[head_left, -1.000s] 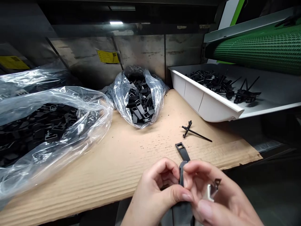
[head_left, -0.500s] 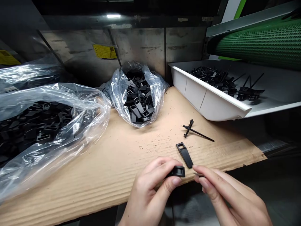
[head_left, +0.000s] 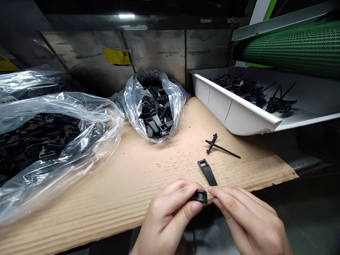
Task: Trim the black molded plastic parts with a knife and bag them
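Thumb and fingers of my left hand (head_left: 170, 209) pinch a small black plastic part (head_left: 200, 196), its hollow end turned to the right. Just to the right of it, my right hand (head_left: 244, 212) pinches a thin metal piece (head_left: 209, 194), its tip at or very near the part's end; whether they touch I cannot tell. Most of the thin piece is hidden by the fingers. Behind my fingertips a tapered black plastic piece (head_left: 208, 173) with a square hole lies on the cardboard. Farther back rests a black cable-tie-like clip (head_left: 214, 144) with a long thin tail.
Brown cardboard (head_left: 127, 187) covers the table, ending in front at my hands. Clear bags of black parts stand at left (head_left: 111, 131) and back middle (head_left: 177, 109). A white tray (head_left: 239, 115) with black clips sits at right, below a green conveyor belt (head_left: 287, 53).
My right hand has moved left, bringing the thin metal piece up to the end of the black part. My left hand still holds that part, nearly in place.
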The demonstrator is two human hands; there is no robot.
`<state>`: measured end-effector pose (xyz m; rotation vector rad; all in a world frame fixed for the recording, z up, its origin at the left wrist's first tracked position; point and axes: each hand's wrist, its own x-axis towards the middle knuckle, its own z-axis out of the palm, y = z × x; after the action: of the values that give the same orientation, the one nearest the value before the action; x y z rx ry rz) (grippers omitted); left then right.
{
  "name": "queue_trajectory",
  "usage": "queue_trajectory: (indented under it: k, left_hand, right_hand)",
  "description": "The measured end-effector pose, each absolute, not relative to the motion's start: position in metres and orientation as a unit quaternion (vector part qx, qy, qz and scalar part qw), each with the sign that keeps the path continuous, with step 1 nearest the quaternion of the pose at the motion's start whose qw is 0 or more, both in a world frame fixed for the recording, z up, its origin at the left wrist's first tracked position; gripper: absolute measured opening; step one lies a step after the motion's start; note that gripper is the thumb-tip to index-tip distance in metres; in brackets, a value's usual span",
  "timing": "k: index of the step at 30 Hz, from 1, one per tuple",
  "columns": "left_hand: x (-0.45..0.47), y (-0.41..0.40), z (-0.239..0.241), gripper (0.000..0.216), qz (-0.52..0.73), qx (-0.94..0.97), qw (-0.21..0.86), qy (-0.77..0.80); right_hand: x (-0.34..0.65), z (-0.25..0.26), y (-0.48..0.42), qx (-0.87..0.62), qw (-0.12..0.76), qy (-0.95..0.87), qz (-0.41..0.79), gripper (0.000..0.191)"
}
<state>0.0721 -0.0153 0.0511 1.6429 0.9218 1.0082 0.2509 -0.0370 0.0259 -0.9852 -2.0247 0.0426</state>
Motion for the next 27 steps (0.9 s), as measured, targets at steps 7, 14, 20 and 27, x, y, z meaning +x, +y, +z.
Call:
queue_trajectory:
  k: [7, 14, 20, 27]
  left_hand:
    - [0.071, -0.016, 0.052, 0.023, 0.403, 0.666, 0.501, 0.379]
    - [0.068, -0.015, 0.050, 0.026, 0.411, 0.685, 0.492, 0.346]
    - [0.068, -0.013, 0.047, 0.026, 0.415, 0.707, 0.471, 0.325]
    - [0.069, -0.012, 0.046, 0.027, 0.412, 0.730, 0.448, 0.312]
  right_hand:
    - [0.249, 0.025, -0.037, -0.386, 0.451, -0.803, 0.053, 0.036]
    - [0.249, 0.046, -0.039, -0.444, 0.405, -0.752, 0.273, 0.024]
    - [0.250, 0.050, -0.040, -0.415, 0.442, -0.727, 0.323, 0.028]
    - [0.254, 0.040, -0.041, -0.410, 0.423, -0.745, 0.314, 0.029]
